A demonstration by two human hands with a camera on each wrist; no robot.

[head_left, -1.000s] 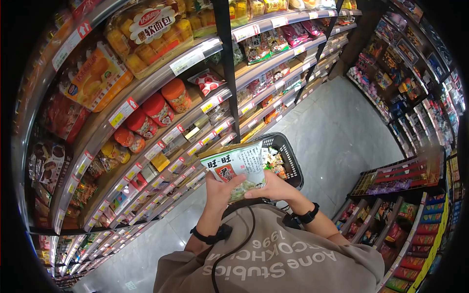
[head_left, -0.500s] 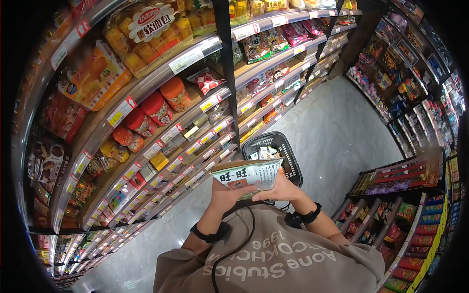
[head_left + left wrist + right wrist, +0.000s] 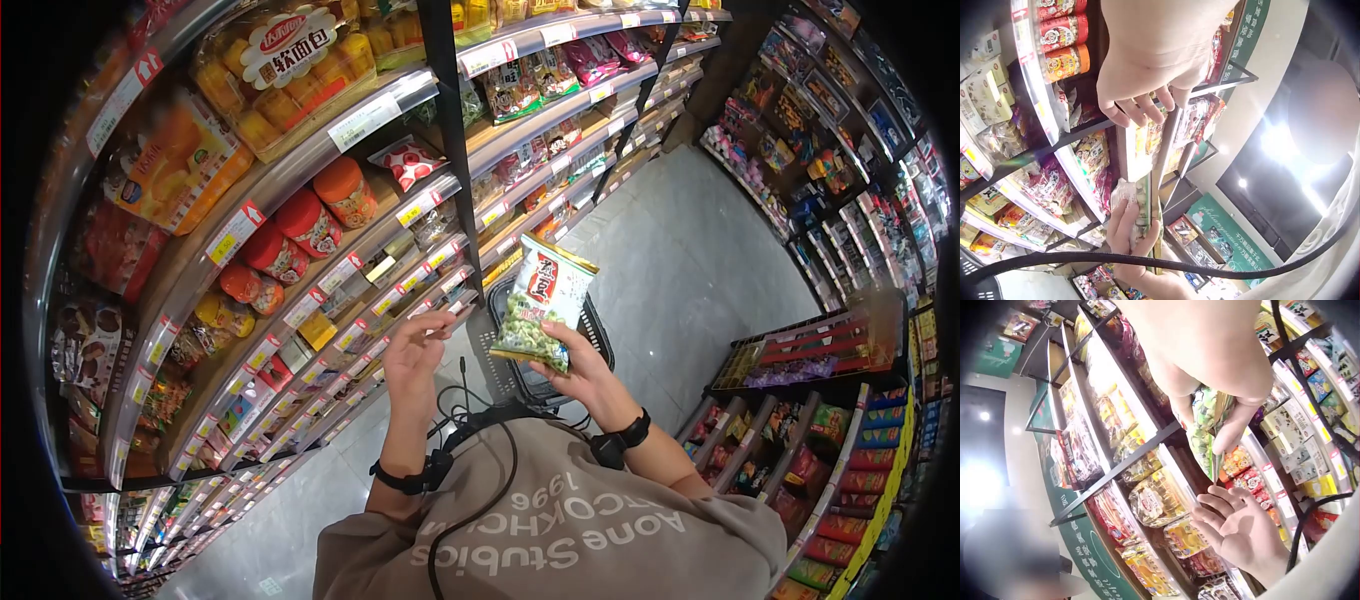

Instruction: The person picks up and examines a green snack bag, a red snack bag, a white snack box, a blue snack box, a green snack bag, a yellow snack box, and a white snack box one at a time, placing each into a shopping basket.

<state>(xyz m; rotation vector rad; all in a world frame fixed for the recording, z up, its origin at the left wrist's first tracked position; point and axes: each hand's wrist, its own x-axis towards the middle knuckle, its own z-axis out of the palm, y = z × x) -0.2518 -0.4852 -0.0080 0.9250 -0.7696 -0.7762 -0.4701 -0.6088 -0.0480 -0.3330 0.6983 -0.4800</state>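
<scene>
Shop shelves (image 3: 295, 180) line the aisle (image 3: 665, 245); the right hand (image 3: 578, 370) pinches the snack bag (image 3: 545, 295) low, between thumb and fingers; the left hand (image 3: 411, 352), apart, has loosely curled fingers.

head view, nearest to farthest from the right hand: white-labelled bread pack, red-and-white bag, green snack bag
1. Green snack bag, held in the right hand
2. Red-and-white bag, shelf on the left
3. White-labelled bread pack, higher shelf, farther left

Around you, long shelves (image 3: 452, 110) stand on a shiny grey floor (image 3: 670, 230). Bright white lights (image 3: 1279, 140) glow above, near a green sign (image 3: 1210, 219).
</scene>
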